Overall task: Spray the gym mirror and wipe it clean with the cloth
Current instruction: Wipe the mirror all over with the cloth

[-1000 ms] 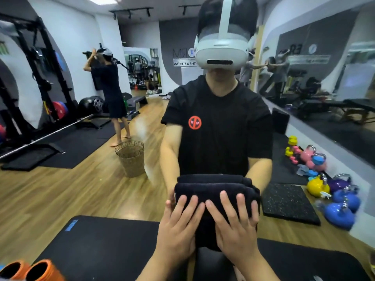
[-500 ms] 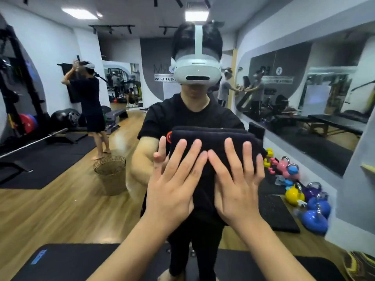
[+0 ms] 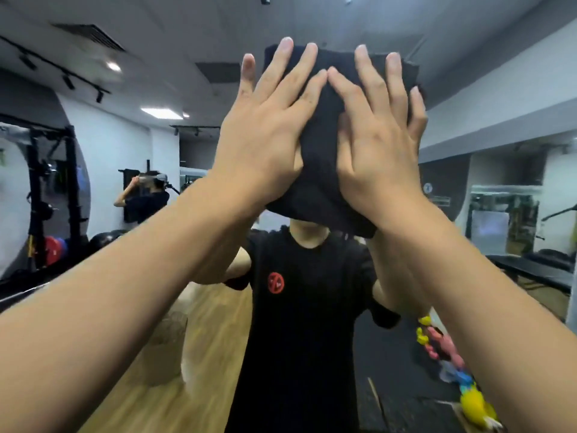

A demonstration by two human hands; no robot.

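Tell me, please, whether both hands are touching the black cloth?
Touching: the head view shows the left hand and right hand pressed flat on the cloth.

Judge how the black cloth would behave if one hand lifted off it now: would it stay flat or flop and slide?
The black cloth is probably soft and floppy: it is bunched between the left hand and right hand, and its lower edge sags. Only flat palms press it to the mirror, so it would likely slip down smooth glass. It looks light.

A gym: a black squat rack [image 3: 53,195] with weight plates [image 3: 53,250] at nine o'clock, coloured kettlebells [image 3: 471,401] at four o'clock, wall mirrors [image 3: 512,214], wooden floor [image 3: 199,354].
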